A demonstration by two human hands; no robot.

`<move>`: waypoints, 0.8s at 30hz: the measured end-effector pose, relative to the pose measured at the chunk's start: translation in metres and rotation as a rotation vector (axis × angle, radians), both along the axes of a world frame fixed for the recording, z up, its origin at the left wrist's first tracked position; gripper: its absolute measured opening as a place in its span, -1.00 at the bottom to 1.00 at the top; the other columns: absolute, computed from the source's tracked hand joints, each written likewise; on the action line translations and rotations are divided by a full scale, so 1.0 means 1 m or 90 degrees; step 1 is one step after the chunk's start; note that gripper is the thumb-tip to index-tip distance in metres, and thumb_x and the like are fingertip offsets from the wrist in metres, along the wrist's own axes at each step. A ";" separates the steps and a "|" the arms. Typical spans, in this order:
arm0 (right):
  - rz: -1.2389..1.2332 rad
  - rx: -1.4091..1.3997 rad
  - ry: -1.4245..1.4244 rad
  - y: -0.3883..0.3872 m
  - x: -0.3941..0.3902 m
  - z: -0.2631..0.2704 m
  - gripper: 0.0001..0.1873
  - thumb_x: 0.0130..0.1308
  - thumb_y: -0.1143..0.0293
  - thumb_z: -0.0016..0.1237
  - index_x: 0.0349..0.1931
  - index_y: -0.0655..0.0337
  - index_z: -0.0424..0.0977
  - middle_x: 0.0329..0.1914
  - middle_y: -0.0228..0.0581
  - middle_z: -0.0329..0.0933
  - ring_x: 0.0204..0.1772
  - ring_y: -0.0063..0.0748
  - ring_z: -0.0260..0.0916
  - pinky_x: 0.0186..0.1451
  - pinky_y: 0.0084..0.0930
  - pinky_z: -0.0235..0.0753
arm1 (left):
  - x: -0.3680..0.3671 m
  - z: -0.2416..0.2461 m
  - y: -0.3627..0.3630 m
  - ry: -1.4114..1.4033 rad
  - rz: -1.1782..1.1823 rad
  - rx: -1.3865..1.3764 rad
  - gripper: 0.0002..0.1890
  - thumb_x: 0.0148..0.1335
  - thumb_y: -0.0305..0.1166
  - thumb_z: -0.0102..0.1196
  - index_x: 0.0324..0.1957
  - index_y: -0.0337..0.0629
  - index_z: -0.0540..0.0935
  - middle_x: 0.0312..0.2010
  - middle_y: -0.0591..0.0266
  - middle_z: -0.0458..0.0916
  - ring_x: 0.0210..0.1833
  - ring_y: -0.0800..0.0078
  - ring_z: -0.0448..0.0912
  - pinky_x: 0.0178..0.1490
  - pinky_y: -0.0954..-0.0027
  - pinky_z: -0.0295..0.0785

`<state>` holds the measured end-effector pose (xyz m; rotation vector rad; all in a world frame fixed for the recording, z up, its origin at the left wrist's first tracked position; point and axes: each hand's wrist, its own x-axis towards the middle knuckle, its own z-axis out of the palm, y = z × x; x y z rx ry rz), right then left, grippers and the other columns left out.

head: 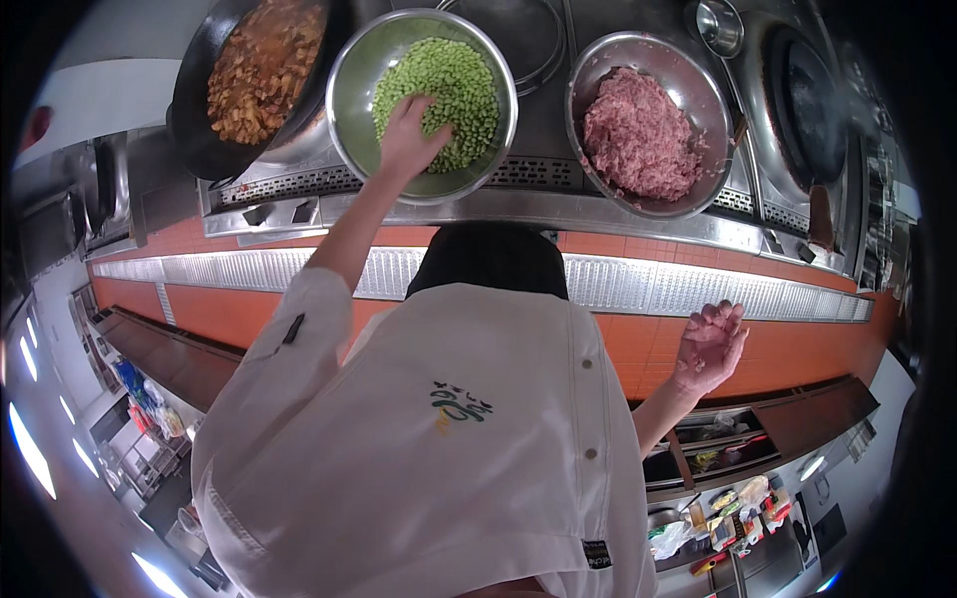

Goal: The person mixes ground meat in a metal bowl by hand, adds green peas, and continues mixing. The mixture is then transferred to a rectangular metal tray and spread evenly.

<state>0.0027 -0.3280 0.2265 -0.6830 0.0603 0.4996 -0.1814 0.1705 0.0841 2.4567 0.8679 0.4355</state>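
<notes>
My left hand (413, 138) reaches into a stainless steel bowl (348, 112) of shelled green beans (448, 78). Its fingers and thumb are spread against the heap; the palm faces down, so any beans under it are hidden. Off to the right, away from the counter, my right hand (706, 347) is raised palm up with loosely curled fingers. Small bits of what looks like meat stick to that palm, but it grips nothing. A second steel bowl (649, 202) holds a mound of pink minced meat (643, 134).
At the left, a black wok (191, 127) holds browned chunks in sauce. Behind the bowls lies a round pan or lid (516, 37). A steel ladle (721, 30) and another wok (811, 112), apparently steaming, stand at the right. The steel counter edge (523, 213) runs before me.
</notes>
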 end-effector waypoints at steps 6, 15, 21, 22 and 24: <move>-0.017 -0.080 0.007 -0.016 -0.022 0.000 -0.59 0.57 0.16 -0.22 0.21 0.26 0.41 0.08 -0.16 0.50 0.03 -0.32 0.44 -0.03 -0.36 0.51 | 0.090 -0.046 0.055 0.162 0.090 0.009 -0.10 0.08 0.13 0.29 0.36 -0.13 0.27 0.43 -0.12 0.10 0.49 -0.10 0.08 0.52 -0.04 0.04; -0.022 -0.110 0.085 0.000 -0.051 -0.019 -0.61 0.57 0.14 -0.22 0.16 0.22 0.46 0.05 -0.26 0.54 0.02 -0.40 0.49 -0.04 -0.40 0.52 | 0.034 -0.043 -0.015 0.212 -0.085 0.044 -0.35 0.15 -0.10 0.28 0.29 0.03 0.42 0.24 0.10 0.35 0.28 0.02 0.32 0.33 -0.01 0.29; -0.010 -0.098 0.065 0.013 -0.049 -0.013 -0.62 0.58 0.18 -0.21 0.17 0.25 0.43 0.05 -0.21 0.54 0.01 -0.36 0.52 -0.05 -0.44 0.58 | 0.041 -0.061 -0.034 0.101 0.035 -0.015 -0.54 0.20 -0.19 0.22 0.15 0.01 0.54 0.07 0.08 0.46 0.05 0.03 0.53 -0.02 -0.03 0.55; -0.009 -0.092 0.067 0.014 -0.050 -0.012 -0.63 0.58 0.19 -0.22 0.17 0.26 0.43 0.05 -0.20 0.54 0.00 -0.35 0.52 -0.05 -0.43 0.59 | 0.042 -0.065 -0.038 0.096 0.066 -0.040 -0.56 0.22 -0.19 0.22 0.13 0.01 0.55 0.05 0.07 0.48 0.01 0.02 0.55 -0.03 -0.04 0.55; -0.007 -0.090 0.060 0.016 -0.051 -0.010 -0.63 0.58 0.19 -0.22 0.16 0.27 0.43 0.05 -0.17 0.53 -0.01 -0.33 0.53 -0.04 -0.41 0.62 | 0.044 -0.073 -0.044 0.067 0.114 -0.101 -0.60 0.25 -0.17 0.21 0.10 0.00 0.56 0.00 0.04 0.52 -0.06 0.03 0.59 -0.05 -0.05 0.55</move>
